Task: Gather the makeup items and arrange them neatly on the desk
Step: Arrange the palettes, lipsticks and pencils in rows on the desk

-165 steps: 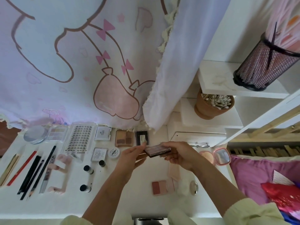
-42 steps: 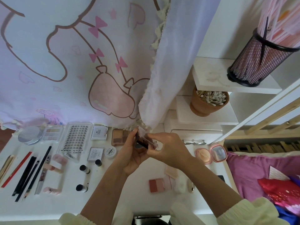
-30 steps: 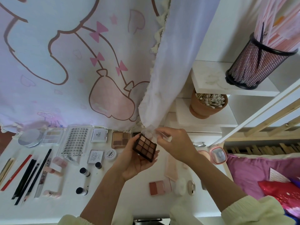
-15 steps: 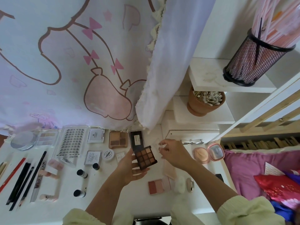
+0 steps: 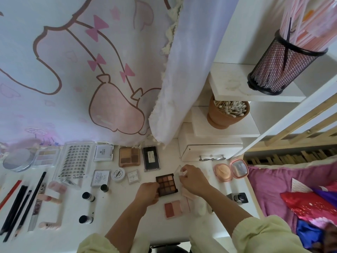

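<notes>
A dark nine-pan brown eyeshadow palette [image 5: 167,184] lies flat near the middle of the white desk [image 5: 116,221]. My left hand [image 5: 148,192] grips its left edge. My right hand [image 5: 193,181] pinches the palette's clear lid [image 5: 179,172] at its right side, tilted up. Behind it lie a black case [image 5: 151,158] and a four-pan brown palette [image 5: 129,157]. A pink blush duo [image 5: 173,209] sits in front.
Rows of makeup fill the desk's left: pencils [image 5: 18,203], small bottles [image 5: 88,196], a lash tray [image 5: 75,161], white compacts [image 5: 103,152]. An open pink compact [image 5: 231,170] and a black sharpener-like item [image 5: 238,197] lie right. A terracotta pot of cotton swabs [image 5: 227,112] stands behind.
The palette was opened in the air near the curtain, then came down onto the desk in front of the black case. My right hand stays at the clear lid.
</notes>
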A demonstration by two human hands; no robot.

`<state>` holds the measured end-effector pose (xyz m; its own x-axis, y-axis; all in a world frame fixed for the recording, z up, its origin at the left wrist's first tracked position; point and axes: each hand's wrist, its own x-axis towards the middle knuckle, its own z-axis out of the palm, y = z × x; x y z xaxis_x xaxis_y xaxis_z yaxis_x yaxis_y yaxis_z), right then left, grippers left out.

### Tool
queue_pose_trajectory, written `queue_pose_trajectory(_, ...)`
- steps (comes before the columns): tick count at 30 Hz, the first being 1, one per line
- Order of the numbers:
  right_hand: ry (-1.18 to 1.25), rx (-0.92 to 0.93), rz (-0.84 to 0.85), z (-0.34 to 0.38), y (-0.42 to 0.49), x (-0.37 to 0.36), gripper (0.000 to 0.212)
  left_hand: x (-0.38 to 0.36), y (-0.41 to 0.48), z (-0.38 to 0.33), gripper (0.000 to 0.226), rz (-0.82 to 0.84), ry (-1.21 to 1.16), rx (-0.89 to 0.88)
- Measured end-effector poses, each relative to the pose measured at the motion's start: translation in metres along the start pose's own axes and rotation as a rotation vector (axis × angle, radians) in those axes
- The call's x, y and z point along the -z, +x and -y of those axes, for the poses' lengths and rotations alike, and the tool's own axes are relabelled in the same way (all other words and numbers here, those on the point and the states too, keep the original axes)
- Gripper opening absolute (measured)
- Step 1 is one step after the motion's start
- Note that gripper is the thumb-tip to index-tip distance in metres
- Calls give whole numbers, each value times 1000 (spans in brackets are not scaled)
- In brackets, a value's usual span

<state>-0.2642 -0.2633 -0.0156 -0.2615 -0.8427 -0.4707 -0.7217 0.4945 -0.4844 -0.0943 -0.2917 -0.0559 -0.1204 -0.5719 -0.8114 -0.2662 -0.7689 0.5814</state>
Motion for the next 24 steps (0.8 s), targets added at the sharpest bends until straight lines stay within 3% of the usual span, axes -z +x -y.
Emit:
queue_pose_trajectory(16,-199,-16,8,0,0,0,31,3,-6,5,14,21,101,-53)
queue_pose_trajectory(20,-324,77,-108,16,-3,10,34,10,-7,-3,18,-2,137,-103)
queue_pose_trajectory(24,-172,173,-121,38,6,12,41,18,-4,-18,20,-74,94,-230)
